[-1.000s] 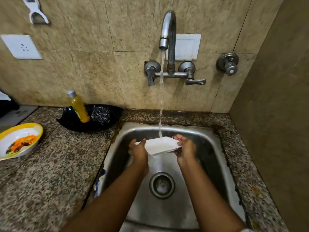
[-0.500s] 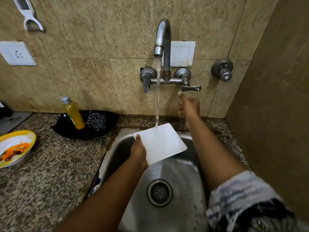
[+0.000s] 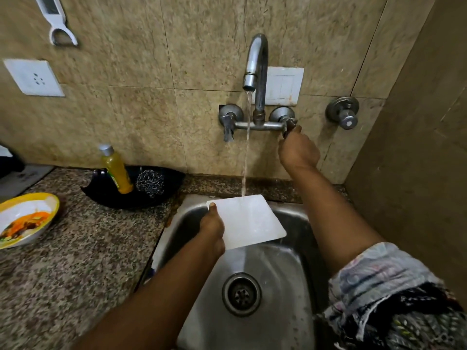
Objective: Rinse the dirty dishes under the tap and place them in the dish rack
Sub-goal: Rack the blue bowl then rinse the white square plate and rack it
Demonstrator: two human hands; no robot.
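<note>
Two hands at work: our left hand (image 3: 212, 232) grips the white board (image 3: 249, 221) by its left edge, thumb on top; our right hand (image 3: 298, 149) is up at the right tap handle (image 3: 290, 123).
Change: a second ago both hands held the board under the stream; half a second ago the right hand was reaching up; now its fingers are closed on the handle.
Meaning for the task: we judge the rinse of this piece is ending and the water is about to be turned off or down, before the board goes to a rack we cannot see here.
Water: a thin stream still falls from the tap (image 3: 255, 61) onto the board's far edge.
Board: flat, thin, matte white, rounded corners, probably plastic; held tilted over the sink (image 3: 285, 311), touching nothing else.
Sink: brushed steel, wet, with a round perforated drain (image 3: 241, 294).
Desk: speckled granite (image 3: 75, 261), rough to the eye.
Waiting dish: a yellow-rimmed bowl (image 3: 25, 219) with orange food remains, well apart on the left.
Beside the sink: a black dish (image 3: 141, 188) holding a yellow soap bottle (image 3: 116, 170) and a steel scourer (image 3: 150, 181).
Hedge: motion blur on the left hides finer detail of the bowl.
</note>
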